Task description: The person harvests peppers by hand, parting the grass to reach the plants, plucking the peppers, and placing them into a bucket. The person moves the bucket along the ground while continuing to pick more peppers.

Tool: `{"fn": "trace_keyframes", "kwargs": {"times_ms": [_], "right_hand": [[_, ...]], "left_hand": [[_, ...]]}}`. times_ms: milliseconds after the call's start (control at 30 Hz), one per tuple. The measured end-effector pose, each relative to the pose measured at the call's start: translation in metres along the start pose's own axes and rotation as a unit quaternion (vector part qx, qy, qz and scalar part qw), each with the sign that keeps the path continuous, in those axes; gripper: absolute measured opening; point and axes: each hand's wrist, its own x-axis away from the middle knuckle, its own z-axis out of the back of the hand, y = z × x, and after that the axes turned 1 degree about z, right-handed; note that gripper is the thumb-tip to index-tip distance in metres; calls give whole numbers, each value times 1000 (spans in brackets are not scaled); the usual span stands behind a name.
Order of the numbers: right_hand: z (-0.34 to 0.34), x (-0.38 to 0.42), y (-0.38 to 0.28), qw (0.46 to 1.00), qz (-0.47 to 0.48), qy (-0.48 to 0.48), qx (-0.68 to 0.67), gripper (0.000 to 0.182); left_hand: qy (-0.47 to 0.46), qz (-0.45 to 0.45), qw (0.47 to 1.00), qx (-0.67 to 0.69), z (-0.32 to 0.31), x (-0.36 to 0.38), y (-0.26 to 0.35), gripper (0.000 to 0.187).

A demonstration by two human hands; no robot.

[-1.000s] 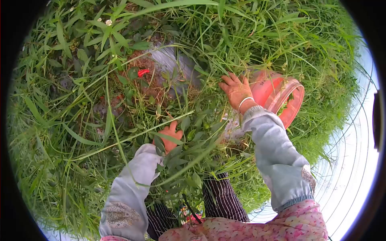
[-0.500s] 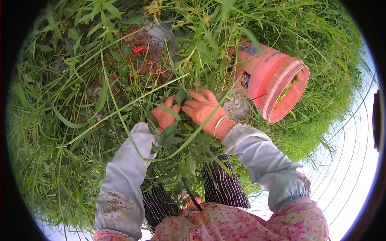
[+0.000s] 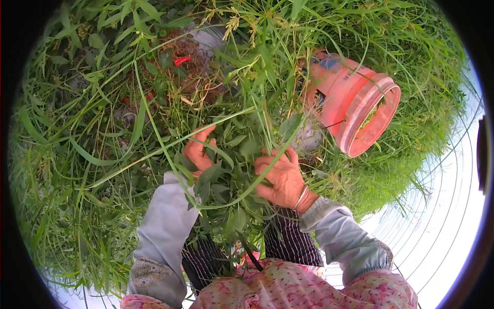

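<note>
Grass (image 3: 411, 46) surrounds a leafy plant (image 3: 208, 180) that stands between the person's hands, in front of the striped trousers (image 3: 293, 237). Beyond the right hand, a translucent red plastic bucket (image 3: 342, 95) lies tilted, green contents showing at its mouth. The right hand (image 3: 283, 180) has its fingers curled into the foliage; whether they pinch a stem is unclear. The left hand (image 3: 198, 150) reaches among the leaves, index finger and thumb apart. A pale bangle (image 3: 300, 199) circles the right wrist. Farther off lies a red chili pepper (image 3: 181, 61).
</note>
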Motion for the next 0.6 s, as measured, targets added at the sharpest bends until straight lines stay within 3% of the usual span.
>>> {"fn": "trace_keyframes", "kwargs": {"times_ms": [33,100,133,233,267,333,433,467,533,600], "right_hand": [[-3,5,-2,1000,-13,-16,-20,30],[-8,12,-2,996,-37,-49,-59,31],[-6,12,-2,995,-46,-18,-87,32],[19,6,3,978,-101,80,-162,32],[31,6,5,970,-103,119,-183,30],[48,6,9,932,-94,219,-274,27],[71,5,-3,821,-119,345,-440,25],[76,0,-9,824,-83,343,-443,25],[85,-10,-22,830,-14,337,-443,25],[86,-26,-44,813,-35,268,-516,23]], "left_hand": [[-11,105,990,91,5,-4,3,42],[-29,307,913,266,20,-20,18,33],[-14,339,886,317,24,-27,21,22],[-97,259,930,240,28,-25,23,21],[-79,13,985,150,23,-25,18,27],[-163,-48,984,56,30,-19,35,28],[-247,-97,958,-109,33,2,58,31],[-269,-106,943,-166,32,9,62,32],[-212,-153,942,-211,31,16,74,30],[-178,-196,938,-224,28,24,78,29]]}}
